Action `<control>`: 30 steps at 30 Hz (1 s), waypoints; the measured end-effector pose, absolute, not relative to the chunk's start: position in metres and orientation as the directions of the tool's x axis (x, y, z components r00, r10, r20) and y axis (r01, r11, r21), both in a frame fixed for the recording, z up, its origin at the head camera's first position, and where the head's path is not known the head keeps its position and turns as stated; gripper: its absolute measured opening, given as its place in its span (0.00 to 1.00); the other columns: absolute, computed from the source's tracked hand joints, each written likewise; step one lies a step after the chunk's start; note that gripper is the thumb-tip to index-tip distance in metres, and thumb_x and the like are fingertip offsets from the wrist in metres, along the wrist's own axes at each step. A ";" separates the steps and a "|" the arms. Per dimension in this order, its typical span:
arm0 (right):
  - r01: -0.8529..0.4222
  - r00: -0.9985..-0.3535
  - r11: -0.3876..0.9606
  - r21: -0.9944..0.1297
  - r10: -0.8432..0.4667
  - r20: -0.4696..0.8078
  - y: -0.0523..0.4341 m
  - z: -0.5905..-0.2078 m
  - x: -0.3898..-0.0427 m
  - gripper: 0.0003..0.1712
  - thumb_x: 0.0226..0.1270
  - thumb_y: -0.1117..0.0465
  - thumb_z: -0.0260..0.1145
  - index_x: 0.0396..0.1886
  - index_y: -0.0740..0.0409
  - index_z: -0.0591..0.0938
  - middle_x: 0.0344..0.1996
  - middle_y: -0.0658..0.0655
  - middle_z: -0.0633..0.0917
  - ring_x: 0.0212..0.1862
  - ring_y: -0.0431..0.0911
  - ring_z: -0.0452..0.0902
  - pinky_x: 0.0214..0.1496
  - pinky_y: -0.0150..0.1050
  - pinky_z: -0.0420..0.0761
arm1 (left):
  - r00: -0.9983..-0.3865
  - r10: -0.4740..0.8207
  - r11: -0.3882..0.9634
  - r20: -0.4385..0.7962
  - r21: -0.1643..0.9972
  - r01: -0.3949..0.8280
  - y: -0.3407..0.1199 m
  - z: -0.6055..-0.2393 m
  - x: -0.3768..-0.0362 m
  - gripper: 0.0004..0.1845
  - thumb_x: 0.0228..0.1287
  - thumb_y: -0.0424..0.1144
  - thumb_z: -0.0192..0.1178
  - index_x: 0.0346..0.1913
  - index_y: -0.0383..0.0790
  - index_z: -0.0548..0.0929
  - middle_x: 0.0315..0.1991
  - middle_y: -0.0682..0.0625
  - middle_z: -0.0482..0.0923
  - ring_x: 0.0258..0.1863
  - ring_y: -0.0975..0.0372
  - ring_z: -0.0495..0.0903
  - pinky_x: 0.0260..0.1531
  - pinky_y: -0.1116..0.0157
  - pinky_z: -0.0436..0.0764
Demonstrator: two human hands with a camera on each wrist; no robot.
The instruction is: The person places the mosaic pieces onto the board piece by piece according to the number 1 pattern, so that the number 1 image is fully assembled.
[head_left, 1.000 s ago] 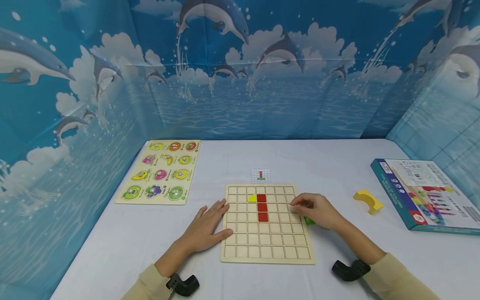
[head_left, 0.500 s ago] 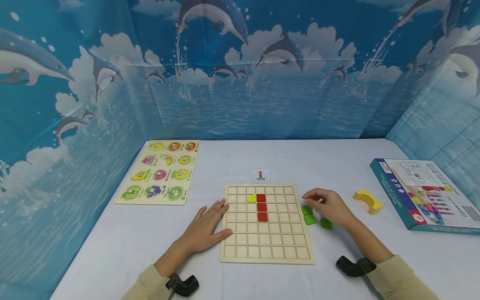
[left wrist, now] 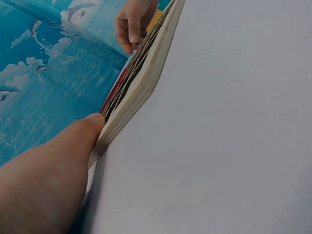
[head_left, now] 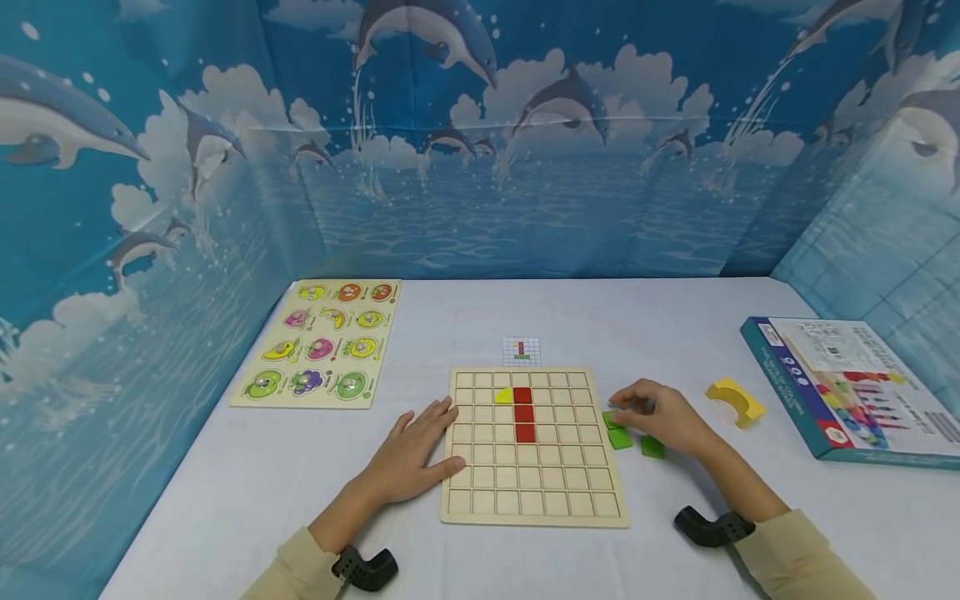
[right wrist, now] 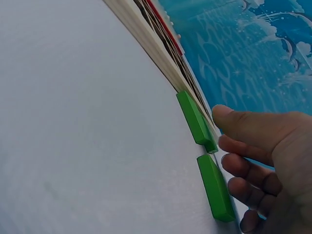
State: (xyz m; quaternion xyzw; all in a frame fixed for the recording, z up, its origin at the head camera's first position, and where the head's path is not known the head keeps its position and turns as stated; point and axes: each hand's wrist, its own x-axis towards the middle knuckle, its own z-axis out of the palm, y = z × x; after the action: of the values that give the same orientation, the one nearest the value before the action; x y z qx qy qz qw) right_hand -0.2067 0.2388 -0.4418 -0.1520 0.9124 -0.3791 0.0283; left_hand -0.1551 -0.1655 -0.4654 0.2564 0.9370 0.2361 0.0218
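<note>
My left hand (head_left: pixel 408 458) lies with fingers spread at the left side of a wooden grid board (head_left: pixel 525 504), thumb and fingertips on its edge. In the left wrist view the thumb (left wrist: pixel 80 139) presses the board's rim. Three red square blocks (head_left: pixel 524 415) form a column in the grid, with a yellow rounded-corner block (head_left: pixel 505 397) left of the top one. My right hand (head_left: pixel 663 417) hovers right of the board, fingers loosely bent, with nothing seen between them. Below and beside it lie green square blocks (head_left: pixel 620 438); the right wrist view shows a green block (right wrist: pixel 215 190) under the fingers.
A small pattern card (head_left: pixel 522 352) lies behind the board. At the back left is a fruit puzzle board (head_left: pixel 315 342). A yellow arch block (head_left: pixel 737 402) and a boxed set (head_left: pixel 862 392) are on the right. A dolphin-print cloth (head_left: pixel 480 200) surrounds the white table.
My right hand has drawn back to the right from the board's right edge, uncovering the green blocks. The left hand and the blocks in the grid stay put.
</note>
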 end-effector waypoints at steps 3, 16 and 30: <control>-0.262 -0.949 0.672 -0.692 -0.309 0.060 0.241 -0.444 -0.208 0.16 0.60 0.56 0.73 0.44 0.60 0.85 0.34 0.51 0.79 0.36 0.46 0.69 0.34 0.35 0.71 | -0.868 0.490 0.760 0.080 0.449 0.470 -0.166 -0.466 -0.155 0.43 0.68 0.64 0.51 0.76 0.41 0.57 0.77 0.50 0.49 0.76 0.58 0.48 0.70 0.47 0.46; -0.285 -0.942 0.673 -0.682 -0.327 0.070 0.240 -0.448 -0.209 0.10 0.59 0.59 0.74 0.39 0.56 0.83 0.31 0.50 0.77 0.34 0.46 0.69 0.33 0.36 0.70 | -0.870 0.485 0.762 0.083 0.449 0.468 -0.166 -0.466 -0.156 0.43 0.68 0.64 0.51 0.76 0.41 0.57 0.77 0.50 0.50 0.76 0.58 0.48 0.70 0.47 0.46; -0.223 -0.956 0.624 -0.749 -0.288 0.045 0.241 -0.444 -0.209 0.07 0.64 0.59 0.70 0.34 0.57 0.82 0.27 0.52 0.79 0.29 0.46 0.70 0.28 0.34 0.72 | -0.870 0.487 0.761 0.077 0.451 0.467 -0.166 -0.467 -0.156 0.43 0.68 0.64 0.50 0.77 0.42 0.57 0.77 0.51 0.49 0.76 0.58 0.47 0.70 0.47 0.46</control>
State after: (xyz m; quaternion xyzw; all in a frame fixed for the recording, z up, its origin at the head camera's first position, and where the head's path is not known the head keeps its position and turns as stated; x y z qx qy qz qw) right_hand -0.2086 0.2408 -0.4436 -0.1421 0.9002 -0.4096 0.0398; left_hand -0.1556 -0.1657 -0.4675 0.2542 0.9381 0.2342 0.0222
